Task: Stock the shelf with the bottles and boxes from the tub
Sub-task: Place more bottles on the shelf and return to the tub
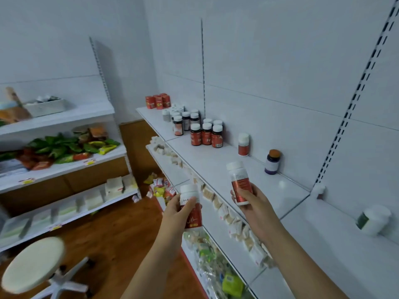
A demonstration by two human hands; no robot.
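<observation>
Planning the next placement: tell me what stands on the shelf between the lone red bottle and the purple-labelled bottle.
Nothing: in the head view, the shelf is bare between the red bottle and purple-labelled bottle.

Two white-capped bottles with red labels being held up in front of the white top shelf [216,165]: one bottle [241,182] tilting slightly left over the shelf's front part, the other bottle [191,207] staying nearly upright off the shelf's front edge, above the lower tiers. Already standing on the shelf: red boxes [158,101] at the far end, a cluster of dark and white bottles [183,119] beside them, red-labelled dark bottles [206,134] next, then a lone red-labelled bottle [243,144], a purple-labelled bottle with an orange cap [272,161], and a white jar [374,219] lying blurred nearest.
</observation>
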